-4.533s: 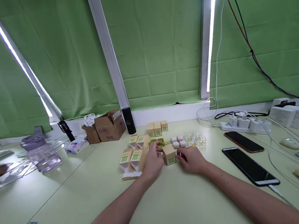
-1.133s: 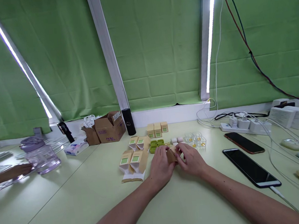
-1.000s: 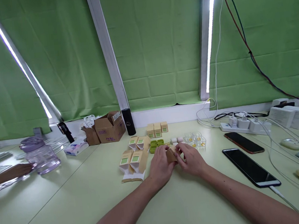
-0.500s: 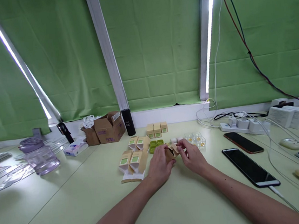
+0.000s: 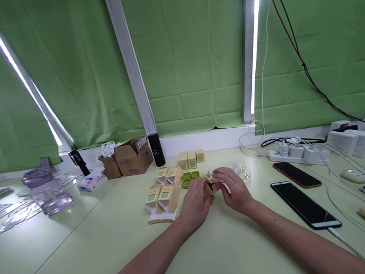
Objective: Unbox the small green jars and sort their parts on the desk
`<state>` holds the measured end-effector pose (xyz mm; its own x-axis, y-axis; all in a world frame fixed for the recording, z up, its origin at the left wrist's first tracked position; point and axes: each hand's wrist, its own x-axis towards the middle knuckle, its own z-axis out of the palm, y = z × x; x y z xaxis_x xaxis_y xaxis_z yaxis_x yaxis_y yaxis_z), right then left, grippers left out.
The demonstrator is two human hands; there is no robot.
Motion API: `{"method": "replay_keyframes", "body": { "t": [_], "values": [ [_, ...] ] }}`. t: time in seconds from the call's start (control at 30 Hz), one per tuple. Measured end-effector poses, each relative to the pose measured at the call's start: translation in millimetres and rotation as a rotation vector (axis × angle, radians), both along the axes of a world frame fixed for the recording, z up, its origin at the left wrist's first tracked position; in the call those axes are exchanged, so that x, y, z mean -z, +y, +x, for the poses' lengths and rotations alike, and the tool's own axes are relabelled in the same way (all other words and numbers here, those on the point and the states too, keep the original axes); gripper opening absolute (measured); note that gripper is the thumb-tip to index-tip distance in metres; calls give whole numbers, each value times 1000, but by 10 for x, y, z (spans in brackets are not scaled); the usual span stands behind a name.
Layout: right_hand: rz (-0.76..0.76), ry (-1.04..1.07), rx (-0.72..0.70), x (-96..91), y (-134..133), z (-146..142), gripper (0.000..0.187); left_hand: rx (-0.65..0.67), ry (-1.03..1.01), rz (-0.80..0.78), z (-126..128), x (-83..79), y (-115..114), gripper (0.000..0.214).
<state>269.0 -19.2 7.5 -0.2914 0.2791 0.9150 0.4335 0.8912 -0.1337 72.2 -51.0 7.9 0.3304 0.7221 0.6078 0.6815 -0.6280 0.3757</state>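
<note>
Between my two hands is a small kraft-paper box (image 5: 209, 189), its flaps partly hidden by my fingers. My left hand (image 5: 195, 199) is closed on its left side. Fingers of my right hand (image 5: 234, 190) press on the flaps at its right and top. To the left lie several flat, unfolded kraft boxes (image 5: 165, 194) with green labels and white insides. Green square containers (image 5: 187, 182) sit just behind my left hand. Clear cups with gold-coloured centres (image 5: 244, 174) stand beyond my right hand. Farther back are folded kraft boxes (image 5: 191, 157), standing together.
An opened brown carton (image 5: 134, 159) and a black cylinder (image 5: 156, 150) stand at the back. At the left are a purple jug (image 5: 50, 192) and a tissue pack (image 5: 92, 181). Phones (image 5: 305, 205), a power strip (image 5: 297, 154) and loose cables lie on the right.
My right hand's fingers have moved in over the box's top flaps, which are now pushed down more. At the far left, another person's hand has gone out of view.
</note>
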Motion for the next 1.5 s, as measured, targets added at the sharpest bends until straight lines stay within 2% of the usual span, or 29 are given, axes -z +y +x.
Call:
{"method": "replay_keyframes", "body": {
  "t": [0.37, 0.67, 0.9, 1.2, 1.37, 1.5],
  "values": [
    [94, -37, 17, 65, 108, 73, 63, 17, -3, -12, -13, 3, 9, 53],
    [-60, -32, 127, 117, 182, 138, 39, 17, -9, -3, -29, 41, 35, 71],
    [-233, -92, 143, 173, 213, 100, 30, -4, -42, -41, -33, 69, 60, 73],
    [-144, -153, 132, 112, 135, 41, 25, -35, -143, -84, -57, 155, 134, 75],
    [-202, -98, 118, 68, 81, 53, 15, -35, -196, -134, -47, 145, 130, 73],
    [-226, -87, 89, 41, 52, 67, 14, -35, -230, -175, -45, 137, 131, 74]
  ]
}}
